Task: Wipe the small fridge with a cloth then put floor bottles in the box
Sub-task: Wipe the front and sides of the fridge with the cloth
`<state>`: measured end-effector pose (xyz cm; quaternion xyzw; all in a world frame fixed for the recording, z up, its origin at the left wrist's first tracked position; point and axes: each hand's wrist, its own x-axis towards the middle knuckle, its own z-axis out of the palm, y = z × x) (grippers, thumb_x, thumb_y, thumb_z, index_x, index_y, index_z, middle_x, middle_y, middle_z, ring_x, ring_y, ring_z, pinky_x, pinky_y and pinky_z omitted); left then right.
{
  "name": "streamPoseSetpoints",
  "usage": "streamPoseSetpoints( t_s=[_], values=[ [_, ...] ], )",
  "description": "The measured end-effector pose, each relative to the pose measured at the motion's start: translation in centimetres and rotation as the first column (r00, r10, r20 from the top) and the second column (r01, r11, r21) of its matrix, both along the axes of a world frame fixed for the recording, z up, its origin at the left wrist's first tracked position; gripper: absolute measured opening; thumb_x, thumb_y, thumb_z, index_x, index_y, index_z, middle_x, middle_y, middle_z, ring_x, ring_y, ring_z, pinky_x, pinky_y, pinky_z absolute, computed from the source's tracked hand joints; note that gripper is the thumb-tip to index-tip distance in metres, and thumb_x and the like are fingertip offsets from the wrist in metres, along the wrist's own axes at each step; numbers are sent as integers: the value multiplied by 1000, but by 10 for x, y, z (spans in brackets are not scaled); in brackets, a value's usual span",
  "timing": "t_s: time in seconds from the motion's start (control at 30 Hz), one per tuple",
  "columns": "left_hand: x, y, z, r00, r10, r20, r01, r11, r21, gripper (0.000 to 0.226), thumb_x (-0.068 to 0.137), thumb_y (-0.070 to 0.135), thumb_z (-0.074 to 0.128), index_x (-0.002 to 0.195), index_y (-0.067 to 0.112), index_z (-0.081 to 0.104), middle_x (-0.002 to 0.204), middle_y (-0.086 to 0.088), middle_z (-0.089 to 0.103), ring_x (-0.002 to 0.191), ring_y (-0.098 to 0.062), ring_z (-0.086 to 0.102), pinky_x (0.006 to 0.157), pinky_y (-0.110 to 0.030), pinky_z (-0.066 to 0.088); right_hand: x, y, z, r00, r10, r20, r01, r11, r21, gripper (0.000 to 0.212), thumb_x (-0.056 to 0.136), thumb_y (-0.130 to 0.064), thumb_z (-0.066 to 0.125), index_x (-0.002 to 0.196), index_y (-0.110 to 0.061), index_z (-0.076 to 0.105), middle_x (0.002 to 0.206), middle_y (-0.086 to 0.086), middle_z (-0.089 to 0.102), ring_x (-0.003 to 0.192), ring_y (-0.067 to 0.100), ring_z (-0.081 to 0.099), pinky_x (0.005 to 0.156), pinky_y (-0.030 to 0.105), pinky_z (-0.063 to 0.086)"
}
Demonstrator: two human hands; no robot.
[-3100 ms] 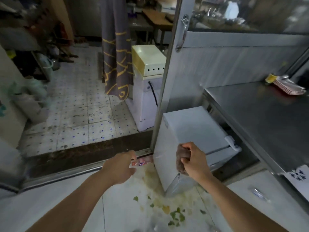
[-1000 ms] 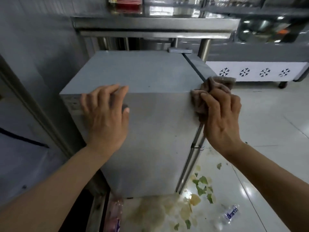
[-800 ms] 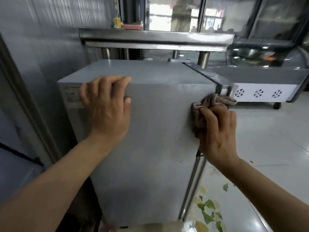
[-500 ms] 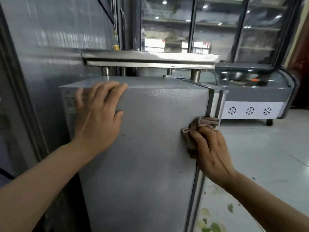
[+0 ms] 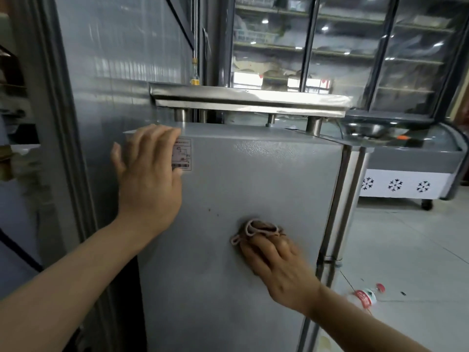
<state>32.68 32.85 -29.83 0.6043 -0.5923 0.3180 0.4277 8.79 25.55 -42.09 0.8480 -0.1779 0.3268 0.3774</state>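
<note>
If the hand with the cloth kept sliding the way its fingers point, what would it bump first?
The right hand points up and left across the fridge side. Probably the sticker near the top, or the left hand beside it.

This is a commercial food premises, a shop or catering kitchen. Tall glass-door display coolers with wire shelves line the back wall. A curved-glass chest freezer with snowflake decals stands beside a stainless-steel worktable.
</note>
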Motion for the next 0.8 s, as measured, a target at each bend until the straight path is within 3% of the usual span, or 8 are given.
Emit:
streamPoseSetpoints(
  t_s=[0.1, 0.17, 0.27, 0.37, 0.47, 0.57, 0.63, 0.8],
  values=[
    [13, 8, 5, 996, -14, 93, 11, 999, 33, 65, 73, 2, 67, 133, 10, 44, 136, -12, 46, 129, -29, 34, 105, -65, 17, 2, -3, 27, 998, 46, -47, -49, 998, -48, 42, 95, -23, 38, 135, -13, 43, 130, 11, 40, 101, 29, 47, 92, 38, 34],
    [27, 14, 6, 996, 28, 90, -32, 999, 36, 65, 72, 3, 67, 133, 9, 45, 136, -13, 45, 128, -31, 36, 105, -64, 20, 15, -7, 68, 993, 50, 105, -41, 996, -83, 55, 87, -30, 54, 137, -13, 41, 134, 13, 36, 103, 30, 44, 89, 39, 33],
    [43, 18, 3, 998, 56, 17, -57, 998, 31, 64, 77, 6, 63, 137, 9, 42, 140, -13, 42, 131, -31, 37, 105, -62, 21, 53, -6, 118, 931, 47, 362, -24, 997, -67, 59, 86, -36, 49, 139, -11, 39, 139, 12, 31, 109, 35, 41, 89, 41, 32],
    [45, 17, 0, 1000, 12, 18, -12, 1000, 7, 62, 79, 6, 61, 138, 7, 42, 141, -14, 43, 131, -32, 38, 104, -59, 27, 86, 0, 105, 899, 43, 436, -20, 998, -58, 55, 88, -27, 46, 140, -7, 42, 143, 12, 32, 109, 34, 40, 90, 42, 32],
    [43, 15, -1, 1000, -7, -8, 7, 1000, -12, 64, 78, 4, 64, 137, 8, 43, 142, -13, 43, 131, -32, 39, 104, -56, 30, 94, 9, 47, 985, 106, 140, -95, 992, -80, 50, 92, -23, 38, 138, -6, 46, 142, 14, 44, 108, 34, 46, 92, 43, 35],
    [47, 18, -1, 1000, -22, 10, 22, 1000, 10, 67, 76, 5, 66, 138, 10, 42, 142, -10, 42, 128, -31, 41, 102, -52, 33, 84, 18, 4, 973, 53, -227, -70, 995, -67, 50, 95, -20, 25, 136, -12, 52, 137, 8, 54, 104, 29, 58, 94, 41, 37],
    [52, 21, 0, 998, -53, 29, 52, 998, 35, 69, 76, 5, 66, 140, 12, 40, 144, -8, 41, 129, -29, 40, 102, -49, 32, 80, 18, 8, 954, 53, -294, -83, 993, -90, 49, 92, -22, 34, 137, -13, 51, 138, 7, 53, 106, 28, 59, 97, 40, 35],
    [73, 30, -7, 994, -104, 32, 100, 989, 105, 86, 74, 5, 71, 146, 11, 26, 149, -7, 35, 135, -24, 35, 109, -41, 29, 104, 3, 105, 969, 128, 210, -87, 977, -192, 51, 90, -30, 53, 138, -13, 48, 140, 7, 48, 105, 30, 43, 97, 40, 28]
  ],
)
